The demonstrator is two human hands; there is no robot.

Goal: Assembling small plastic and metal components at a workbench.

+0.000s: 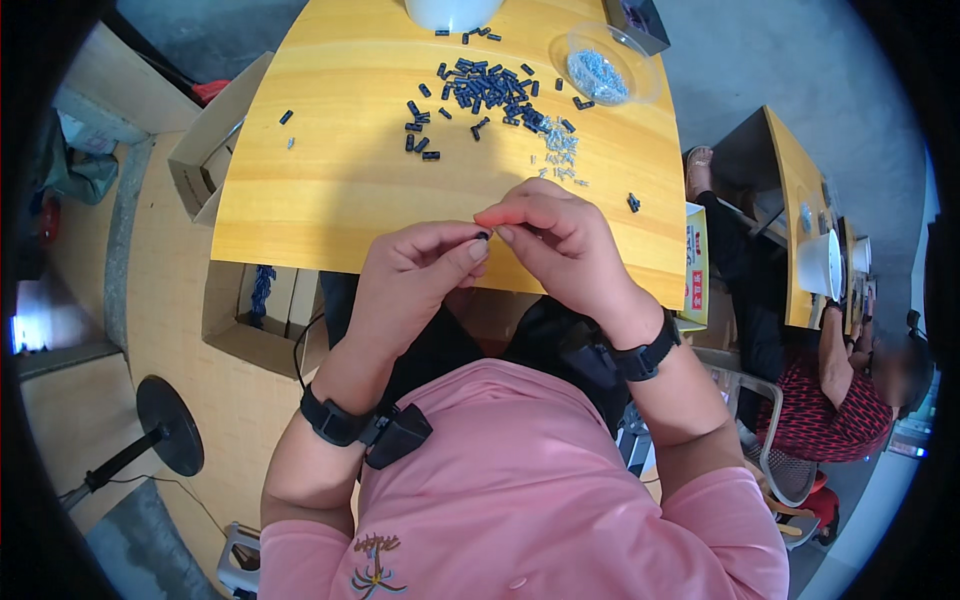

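My left hand [415, 272] pinches a small black cylindrical piece [482, 236] between thumb and forefinger, above the near edge of the table. Close against it, my right hand [560, 235] has thumb and forefinger pressed together at the piece's end; whatever those fingertips hold is too small to make out. Beyond my hands lies a heap of similar black pieces [485, 85] on the yellow wooden table [330, 200]. Small silvery screw-like parts [560, 150] are scattered at the heap's right side. More of them fill a clear plastic bowl [597, 75].
A white container [453, 12] stands at the table's far edge. Open cardboard boxes [225, 310] sit on the floor to the left, near a round black stand [170, 425]. On the right, another person [820, 410] sits at a separate table with a white bucket [820, 265].
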